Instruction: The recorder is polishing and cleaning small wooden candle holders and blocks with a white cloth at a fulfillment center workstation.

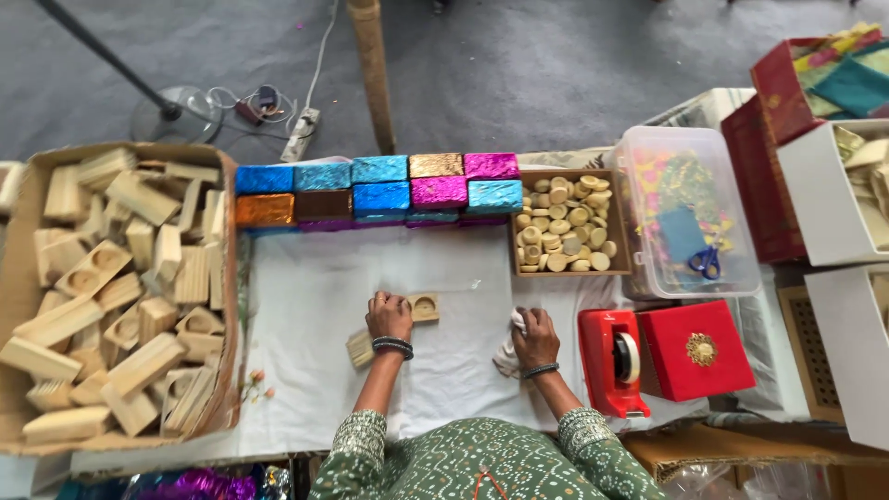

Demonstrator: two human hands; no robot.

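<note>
Pale matt wood block (423,306); soft white cloth (507,352); shiny crinkled foil boxes (380,190); glossy red plastic dispenser (611,361).

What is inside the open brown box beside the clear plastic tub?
The brown box holds a heap of pale round wooden discs, piled in layers. The lower discs and the box floor are covered, so what lies beneath cannot be seen.

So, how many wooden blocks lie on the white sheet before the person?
2. A block with a round hollow lies at the left hand's fingertips; a ridged block lies beside that wrist. The hands may hide more; the right hand grips a white rag.
</note>
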